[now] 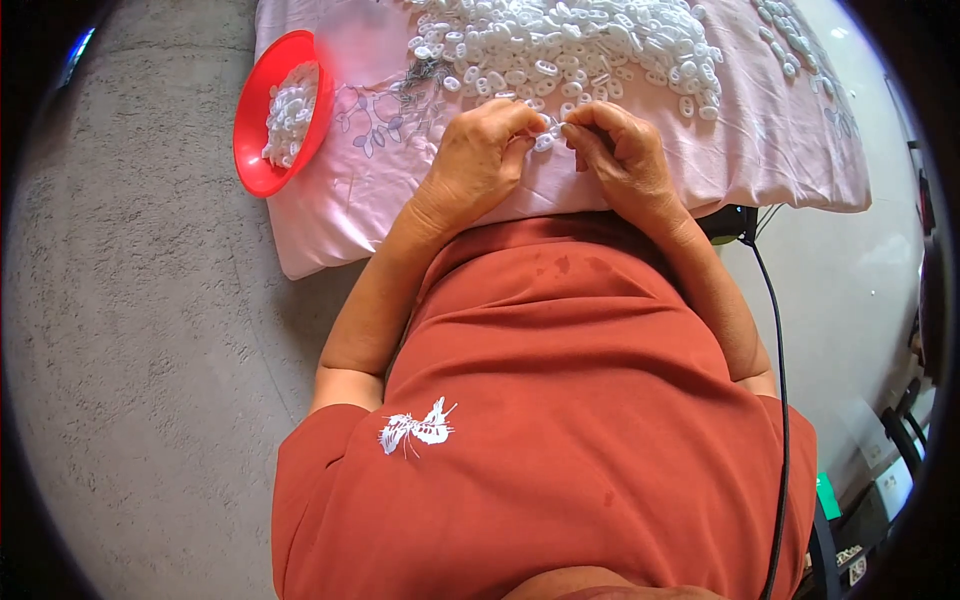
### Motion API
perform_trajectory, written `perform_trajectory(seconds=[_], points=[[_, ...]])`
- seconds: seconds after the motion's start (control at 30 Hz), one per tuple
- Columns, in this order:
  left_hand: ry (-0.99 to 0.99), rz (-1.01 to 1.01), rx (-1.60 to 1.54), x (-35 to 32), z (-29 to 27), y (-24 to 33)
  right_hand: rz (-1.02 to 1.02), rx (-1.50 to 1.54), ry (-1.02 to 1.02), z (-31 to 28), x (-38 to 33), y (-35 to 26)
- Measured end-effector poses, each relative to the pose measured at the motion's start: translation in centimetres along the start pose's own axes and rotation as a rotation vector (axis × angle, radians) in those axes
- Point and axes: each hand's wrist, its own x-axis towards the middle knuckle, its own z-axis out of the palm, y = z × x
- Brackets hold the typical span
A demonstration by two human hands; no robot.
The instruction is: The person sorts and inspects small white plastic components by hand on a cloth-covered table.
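Note:
My left hand (482, 155) is closed in a pinch on a small white plastic piece (543, 142) at the near edge of a heap. Facing it, my right hand (628, 158) pinches too, its fingertips almost meeting the left ones beside that piece. What lies between the right fingertips is too small to make out. Just beyond both hands spreads the heap of white plastic pieces (570, 50), many of them oval with two holes. Thin dark grey slivers (425, 78) lie at the heap's left side.
A red bowl (250, 125) holding white pieces (292, 115) sits at the table's left edge. Pink cloth (780, 150) covers the table. More pieces (790, 40) lie at the far right. A black cable (778, 330) hangs down along my right side.

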Motion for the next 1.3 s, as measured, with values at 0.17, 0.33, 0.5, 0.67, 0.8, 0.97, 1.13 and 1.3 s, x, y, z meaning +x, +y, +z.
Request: perform_trajectory(seconds=[0.17, 0.33, 0.5, 0.67, 0.8, 0.97, 1.13, 1.3], points=[[-0.077, 0.019, 0.082, 0.1, 0.2, 0.4, 0.036, 0.044, 0.014, -0.1, 0.0, 0.2], [-0.071, 0.056, 0.111, 0.0, 0.0, 0.3, -0.006, 0.012, 0.018, -0.1, 0.0, 0.2], [-0.052, -0.132, 0.035, -0.5, -0.6, -0.2, -0.026, -0.003, -0.014, -0.2, 0.0, 0.0], [0.051, -0.339, -0.290, -0.5, -0.7, -0.1, 0.002, -0.001, -0.035, -0.1, 0.0, -0.2], [0.179, -0.481, -0.773, 0.0, -0.7, 0.6, 0.058, 0.016, -0.062, -0.3, 0.0, -0.5], [0.208, -0.536, -0.944, -0.1, -0.3, 0.8, 0.056, -0.009, -0.084, -0.5, 0.1, -0.4], [0.238, -0.593, -0.955, 0.0, 0.0, 1.5, 0.077, -0.029, -0.096, -0.6, 0.0, -0.3], [0.240, -0.585, -0.937, -0.1, 0.5, 1.7, 0.119, -0.006, -0.118, -0.7, 0.1, -0.7]])
